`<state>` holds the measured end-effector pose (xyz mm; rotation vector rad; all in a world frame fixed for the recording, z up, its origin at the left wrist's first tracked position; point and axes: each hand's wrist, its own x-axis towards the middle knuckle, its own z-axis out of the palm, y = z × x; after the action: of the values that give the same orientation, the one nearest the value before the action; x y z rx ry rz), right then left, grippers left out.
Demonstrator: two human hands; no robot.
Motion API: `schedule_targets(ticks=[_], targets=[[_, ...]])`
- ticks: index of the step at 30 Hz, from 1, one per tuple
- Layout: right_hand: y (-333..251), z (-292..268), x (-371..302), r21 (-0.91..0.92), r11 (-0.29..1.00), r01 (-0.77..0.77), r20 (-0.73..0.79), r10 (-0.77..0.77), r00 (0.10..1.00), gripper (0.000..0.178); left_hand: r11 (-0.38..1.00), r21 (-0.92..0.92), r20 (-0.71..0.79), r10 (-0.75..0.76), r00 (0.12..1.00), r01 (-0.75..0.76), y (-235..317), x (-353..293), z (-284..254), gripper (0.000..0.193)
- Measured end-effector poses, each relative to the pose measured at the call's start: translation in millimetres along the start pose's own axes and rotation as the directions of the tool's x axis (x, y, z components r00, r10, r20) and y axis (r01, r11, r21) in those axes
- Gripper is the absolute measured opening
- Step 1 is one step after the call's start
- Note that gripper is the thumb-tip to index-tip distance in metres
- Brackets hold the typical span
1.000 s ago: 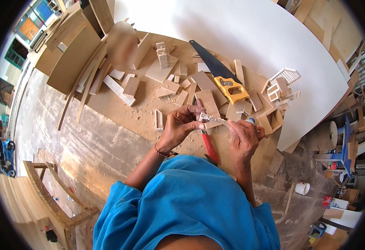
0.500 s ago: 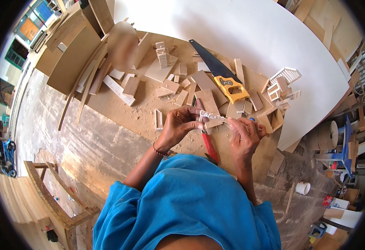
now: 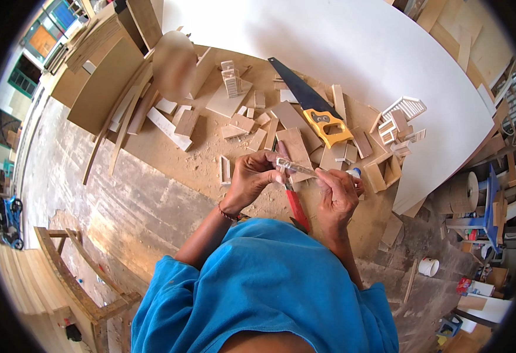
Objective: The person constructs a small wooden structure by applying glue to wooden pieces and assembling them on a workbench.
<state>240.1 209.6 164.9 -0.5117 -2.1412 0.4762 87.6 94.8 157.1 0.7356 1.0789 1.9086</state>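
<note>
On the shaving-strewn brown board [image 3: 202, 165], one yellow-handled saw [image 3: 307, 97], one red-handled tool [image 3: 296, 207]; worn floor [image 3: 134, 200] beyond, one white bucket [image 3: 428, 267] at right; above the board, one thin, pale piece [image 3: 296, 167], left hand [image 3: 247, 181] pinching one end, right hand [image 3: 339, 193] bunched at the other, grip unclear.

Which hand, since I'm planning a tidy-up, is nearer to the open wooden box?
Right. The right hand is a short way left of the box; the left hand is farther off to the left, beyond the right hand.
</note>
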Motion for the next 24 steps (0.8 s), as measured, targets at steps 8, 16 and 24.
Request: schedule_targets(ticks=[8,16,24], targets=[[7.7,-13.4,-4.5,-0.063,0.998,-0.005,-0.032,0.003,0.999,0.027,0.999,0.016,-0.018,0.050,0.999,-0.049,6.1,-1.0,-0.1,0.022],[0.8,-19.0,1.7,-0.132,0.989,0.071,-0.010,-0.073,0.997,0.034,0.969,0.246,0.012,0.014,1.000,-0.016,13.4,-3.0,2.7,0.026],[2.2,-19.2,3.7,-0.181,0.979,0.097,0.021,-0.094,0.995,0.036,0.992,0.122,-0.031,-0.023,0.999,0.026,7.9,-3.1,2.7,0.026]])
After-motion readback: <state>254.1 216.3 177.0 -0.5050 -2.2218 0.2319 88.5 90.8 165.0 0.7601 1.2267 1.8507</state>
